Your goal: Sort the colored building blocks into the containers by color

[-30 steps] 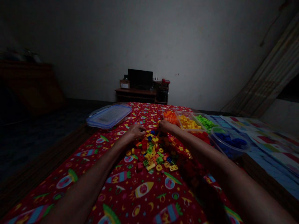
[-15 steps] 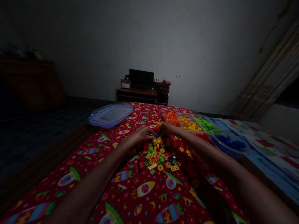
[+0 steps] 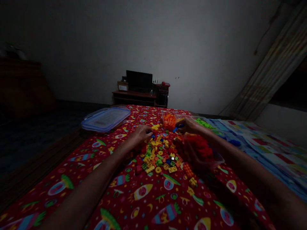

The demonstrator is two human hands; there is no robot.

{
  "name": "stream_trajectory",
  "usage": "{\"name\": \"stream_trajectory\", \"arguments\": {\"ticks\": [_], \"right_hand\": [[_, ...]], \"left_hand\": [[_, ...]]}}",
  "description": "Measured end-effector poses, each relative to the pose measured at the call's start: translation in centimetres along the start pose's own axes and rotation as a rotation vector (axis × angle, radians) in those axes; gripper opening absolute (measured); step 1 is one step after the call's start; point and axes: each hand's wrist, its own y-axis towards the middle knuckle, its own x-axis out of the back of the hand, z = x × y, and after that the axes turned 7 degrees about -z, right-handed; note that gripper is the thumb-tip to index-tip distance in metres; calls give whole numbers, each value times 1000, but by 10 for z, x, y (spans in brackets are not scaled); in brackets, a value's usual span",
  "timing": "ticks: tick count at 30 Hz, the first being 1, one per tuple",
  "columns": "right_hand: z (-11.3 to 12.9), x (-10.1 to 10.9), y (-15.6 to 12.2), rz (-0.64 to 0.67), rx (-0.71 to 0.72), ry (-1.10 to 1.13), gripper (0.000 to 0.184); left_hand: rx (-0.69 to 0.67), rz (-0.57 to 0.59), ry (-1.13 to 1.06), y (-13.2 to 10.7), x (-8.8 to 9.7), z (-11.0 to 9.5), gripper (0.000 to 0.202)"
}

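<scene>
A heap of small plastic building bricks [image 3: 159, 156] in yellow, red, green and blue lies on a red patterned cloth [image 3: 148, 204]. My left hand [image 3: 141, 133] rests curled on the far left edge of the heap, fingers bent onto the pieces. My right hand [image 3: 189, 125] is lifted to the right of the heap, over the sorting containers, pinching a small blue brick [image 3: 176, 129]. Below that hand stands a clear tub of red bricks [image 3: 201, 147]. An orange-brick container [image 3: 169, 120] and a green-brick container [image 3: 203, 123] sit beyond it.
A clear lid with a blue rim [image 3: 105, 118] lies at the cloth's far left. A striped mat [image 3: 259, 143] lies to the right. A low desk with a dark screen [image 3: 140, 88] stands against the back wall. The room is dim.
My right hand has left the heap and swung right, over the containers, with a blue brick. My left hand stays at the heap's left edge. The view has shifted slightly.
</scene>
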Motion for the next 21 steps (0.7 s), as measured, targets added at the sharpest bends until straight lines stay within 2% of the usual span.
{"name": "stream_trajectory", "arguments": {"ticks": [4, 8, 11, 13, 15, 17, 19, 21], "right_hand": [[-24, 39, -46, -150, -138, -92, 20], [-52, 78, -88, -247, -354, -190, 22], [-75, 90, -109, -255, -516, -207, 22], [-87, 90, -117, -206, -578, -179, 25], [-92, 88, -120, -163, -577, -174, 31], [-87, 85, -118, -165, -544, -215, 34], [-70, 82, -114, -230, -433, -279, 29], [-44, 74, -107, -312, -255, -311, 21]], "left_hand": [[-15, 93, 8, 2, -13, -8, 25], [-26, 133, 23, 6, -20, -13, 19], [-12, 128, 18, 10, -19, -14, 21], [23, 107, 12, 11, -15, -15, 25], [90, 86, -22, 11, -11, -15, 28], [161, 73, -111, 8, -8, -12, 31], [214, 57, -245, 4, -5, -6, 35], [259, 34, -370, 0, -4, -1, 40]]}}
